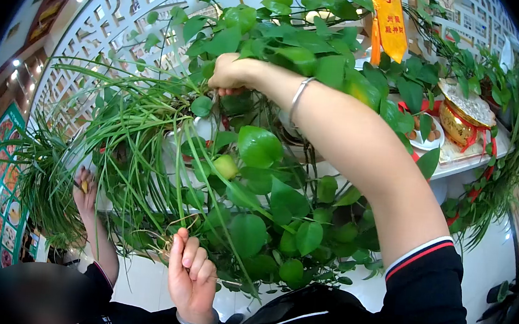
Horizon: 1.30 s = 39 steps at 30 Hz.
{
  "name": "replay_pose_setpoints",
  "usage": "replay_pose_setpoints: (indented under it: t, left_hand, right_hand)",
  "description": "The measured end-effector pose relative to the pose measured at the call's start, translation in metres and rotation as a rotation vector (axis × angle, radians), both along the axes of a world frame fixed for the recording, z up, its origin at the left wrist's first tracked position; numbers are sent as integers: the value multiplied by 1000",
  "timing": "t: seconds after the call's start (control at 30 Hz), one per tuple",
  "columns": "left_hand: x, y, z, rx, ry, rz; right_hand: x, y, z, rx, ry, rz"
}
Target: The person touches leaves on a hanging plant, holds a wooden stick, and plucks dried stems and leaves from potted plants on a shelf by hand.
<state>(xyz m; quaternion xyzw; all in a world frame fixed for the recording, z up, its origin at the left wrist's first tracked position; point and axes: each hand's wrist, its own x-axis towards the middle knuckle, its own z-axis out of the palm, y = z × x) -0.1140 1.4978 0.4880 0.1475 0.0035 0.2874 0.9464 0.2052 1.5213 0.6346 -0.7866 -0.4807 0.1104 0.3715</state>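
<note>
My left hand [192, 276], at the bottom centre, is closed around a few dry, tan plant strands [163, 243]. Long green blades of a spider plant [146, 115] hang down just above it. My right arm reaches across the middle, a silver bracelet on its wrist. At the crown of the spider plant, my right hand [233, 75] is closed with its fingers curled under; what they hold is hidden. Broad green pothos leaves [261, 147] crowd around and below that hand, with a yellow-green one [226, 166] among them.
A co-worker's hand [86, 190] is among the leaves at left. On the white shelf [463, 161] at right stand a gold pot [460, 123] and a plate [434, 140] of round brown items. A yellow banner [390, 25] hangs above; a white lattice [111, 19] stands behind.
</note>
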Motion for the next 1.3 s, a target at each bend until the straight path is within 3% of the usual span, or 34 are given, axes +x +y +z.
replay_pose_setpoints:
  t: [0.07, 0.23, 0.33, 0.4, 0.5, 0.53, 0.63, 0.73, 0.8, 0.9, 1.0, 1.1, 1.13, 1.2, 1.27, 1.3]
  left_hand:
    - [2, -1, 1, 35, 16, -9]
    - [10, -6, 16, 120, 11, 6]
    - [14, -1, 32, 318, -23, 145]
    - [15, 8, 40, 507, -41, 275]
    - [19, 6, 55, 872, -24, 518]
    - [20, 3, 59, 888, -17, 518]
    - [13, 9, 48, 788, -178, 318]
    - [-3, 7, 32, 716, -32, 188]
    - [-8, 2, 28, 668, 83, 128]
    - [-13, -1, 22, 229, 68, 18]
    - [-12, 6, 8, 164, -148, -91]
    - [-12, 4, 2, 137, -209, -46]
    - [-13, 1, 2, 172, -143, 3]
    - [0, -26, 41, -28, 225, 233]
    - [-1, -24, 38, 25, 251, 250]
    - [-2, -23, 36, 51, 265, 259]
  right_hand:
    - [-6, -14, 9, 90, 83, 15]
    - [-39, -57, 34, 262, -65, 137]
    - [-81, -82, 50, 346, -296, 277]
    - [-117, -102, 65, 268, -437, 350]
    - [-161, -116, 66, 269, -348, 538]
    - [-175, -115, 64, 216, -397, 506]
    - [-192, -95, 38, 185, -361, 576]
    - [-200, -85, 8, 272, -283, 513]
    - [-204, -84, -10, 299, -446, 446]
    - [-205, -85, -27, 333, -600, 436]
    - [-206, -89, -39, 355, -689, 452]
    - [-213, -88, -56, 425, -796, 548]
    - [-220, -89, -63, 421, -898, 523]
    - [-229, -92, -69, 365, -1028, 510]
    - [-233, -92, -71, 267, -1117, 529]
    - [-232, -93, -67, 184, -1033, 586]
